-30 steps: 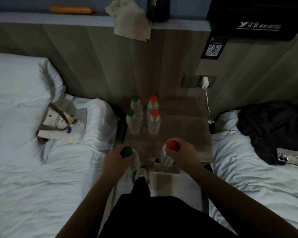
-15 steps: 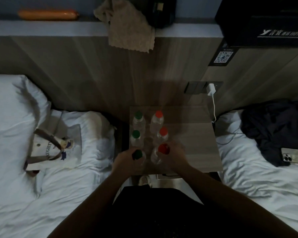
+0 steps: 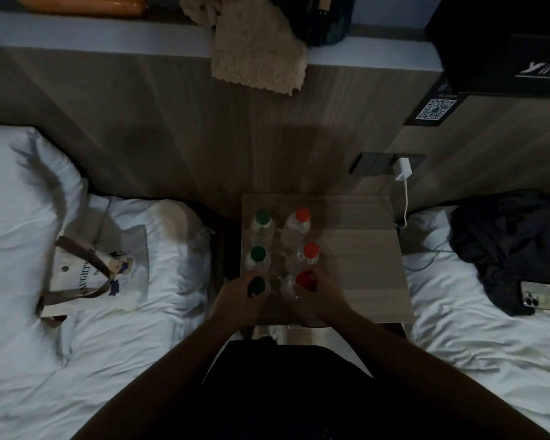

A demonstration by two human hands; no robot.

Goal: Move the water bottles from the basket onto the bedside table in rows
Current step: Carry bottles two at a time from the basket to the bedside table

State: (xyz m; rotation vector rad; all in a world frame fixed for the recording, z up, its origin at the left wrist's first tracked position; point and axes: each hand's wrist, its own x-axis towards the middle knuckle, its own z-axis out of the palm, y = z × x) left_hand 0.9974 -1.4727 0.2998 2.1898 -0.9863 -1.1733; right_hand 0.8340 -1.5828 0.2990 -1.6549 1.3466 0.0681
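Bedside table (image 3: 362,265), bottles (image 3: 261,227) upright (rows), hands (image 3: 238,300) gripping

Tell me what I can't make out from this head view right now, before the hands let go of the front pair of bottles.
- Basket: not in the head view; only dim floor shows below the bedside table.
- Front green-capped bottle: body hidden by the left hand.
- Front red-capped bottle: partly covered by the right hand; whether either base rests on the table can't be told.
- Black box lettering: cut off by the right edge.

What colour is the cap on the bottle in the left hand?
Dark green cap, gripped by the left hand; head view.
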